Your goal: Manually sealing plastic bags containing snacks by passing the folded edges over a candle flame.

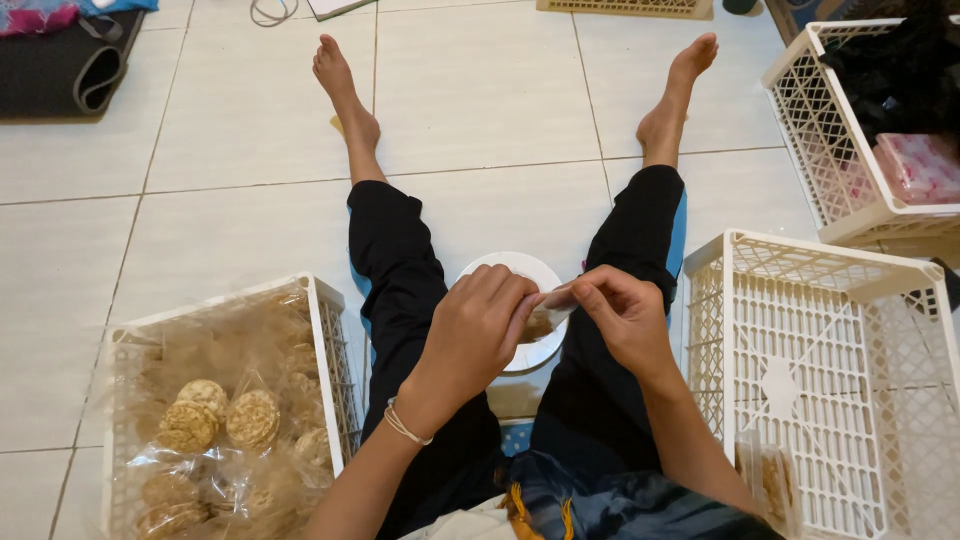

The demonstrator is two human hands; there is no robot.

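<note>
A home, most likely, with small-scale food packing done on the floor. The floor [230, 200] is pale glossy tile with thin grout lines. A person sits on it barefoot, legs spread. White plastic lattice crates stand around them: the left crate [325, 330] is lined with clear plastic and filled with bagged round cookies [215, 415]; the right crate [830, 330] is nearly empty. A third crate [810, 120] holds dark cloth and a pink packet. A rolled dark mat [70, 65] lies in the far left corner.
</note>
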